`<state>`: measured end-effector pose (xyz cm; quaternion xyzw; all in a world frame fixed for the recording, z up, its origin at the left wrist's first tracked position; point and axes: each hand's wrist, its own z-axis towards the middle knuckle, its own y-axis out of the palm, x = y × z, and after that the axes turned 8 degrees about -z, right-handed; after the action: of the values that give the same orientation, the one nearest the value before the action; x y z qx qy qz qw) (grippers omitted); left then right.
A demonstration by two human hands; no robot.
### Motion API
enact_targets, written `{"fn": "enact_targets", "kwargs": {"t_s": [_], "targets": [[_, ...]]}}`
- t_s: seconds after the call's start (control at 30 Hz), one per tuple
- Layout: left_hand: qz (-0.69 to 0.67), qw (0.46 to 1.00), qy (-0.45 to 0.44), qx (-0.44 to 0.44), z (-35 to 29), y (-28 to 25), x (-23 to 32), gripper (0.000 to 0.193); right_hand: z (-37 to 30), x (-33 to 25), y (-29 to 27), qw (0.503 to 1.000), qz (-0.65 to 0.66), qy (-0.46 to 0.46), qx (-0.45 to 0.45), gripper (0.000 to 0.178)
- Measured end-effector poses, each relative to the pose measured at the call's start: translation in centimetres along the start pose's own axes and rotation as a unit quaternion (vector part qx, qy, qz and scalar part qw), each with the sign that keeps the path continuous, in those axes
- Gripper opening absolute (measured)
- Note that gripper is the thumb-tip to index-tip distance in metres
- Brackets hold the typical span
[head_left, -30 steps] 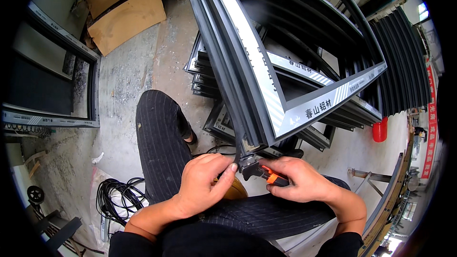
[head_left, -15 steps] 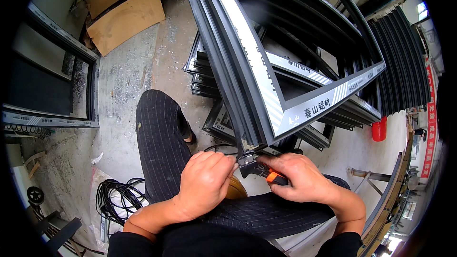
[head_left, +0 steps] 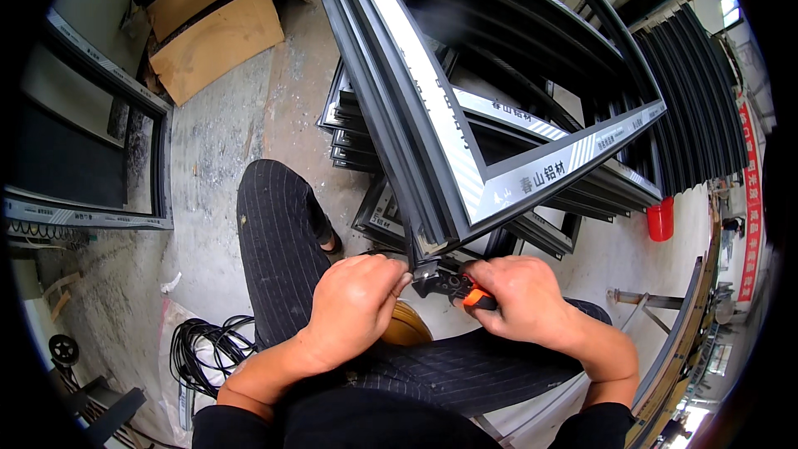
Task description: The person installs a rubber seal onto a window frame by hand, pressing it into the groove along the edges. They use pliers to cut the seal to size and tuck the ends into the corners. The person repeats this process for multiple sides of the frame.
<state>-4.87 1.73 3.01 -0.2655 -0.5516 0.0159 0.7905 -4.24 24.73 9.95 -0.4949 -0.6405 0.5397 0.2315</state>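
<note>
A dark grey aluminium window frame (head_left: 522, 173) with white protective film leans toward me, its nearest corner just above my hands. In my right hand (head_left: 522, 295) is a pair of hand cutters (head_left: 461, 287) with black and orange handles. Their metal head lies just below the frame corner, pointing left. A narrow black strip (head_left: 411, 248) hangs from that corner into the cutter's head. My left hand (head_left: 353, 303) is closed in a pinch beside the head, apparently on the strip's end; its fingertips partly hide what they hold.
More dark frames (head_left: 382, 220) are stacked beneath and behind. At left another frame (head_left: 162, 158) stands near a cardboard box (head_left: 220, 46). A coiled black cable (head_left: 204, 357) lies on the floor. A yellow round object (head_left: 407, 324) is between my legs; a red bucket (head_left: 661, 220) stands right.
The frame's near corner has shifted slightly left and up in view. The cutters have moved slightly left, and my right hand's grip on their handles has changed a little.
</note>
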Motion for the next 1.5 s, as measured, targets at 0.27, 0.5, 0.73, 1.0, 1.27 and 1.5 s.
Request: {"fn": "enact_targets", "kwargs": {"t_s": [0.27,0.5,0.73,1.0,1.27,1.5], "targets": [[-0.238,0.952,-0.186,-0.046,-1.5,-0.9,-0.3,0.02,-3.5,-1.3,-1.0,0.996,0.052,0.043,-0.06,0.026],[-0.543,0.778,-0.31,-0.062,-1.9,0.1,-0.4,0.028,-11.8,-4.6,6.5,0.913,0.287,0.056,-0.284,0.048],[-0.626,0.677,-0.387,-0.014,-2.0,1.0,0.4,0.027,-16.4,-6.6,9.0,0.939,0.24,0.057,-0.24,0.028],[-0.584,0.74,-0.33,0.045,-1.1,2.0,1.8,0.015,-6.7,-3.0,2.9,0.976,0.214,0.018,0.037,0.054],[-0.405,0.871,-0.245,0.133,-0.9,2.7,1.0,0.017,-1.0,-2.9,5.8,0.744,0.661,0.089,-0.035,0.036],[-0.344,0.891,-0.235,0.181,4.8,1.3,-2.6,0.032,-1.9,-0.8,4.9,0.703,0.688,0.126,-0.13,0.03]]}}
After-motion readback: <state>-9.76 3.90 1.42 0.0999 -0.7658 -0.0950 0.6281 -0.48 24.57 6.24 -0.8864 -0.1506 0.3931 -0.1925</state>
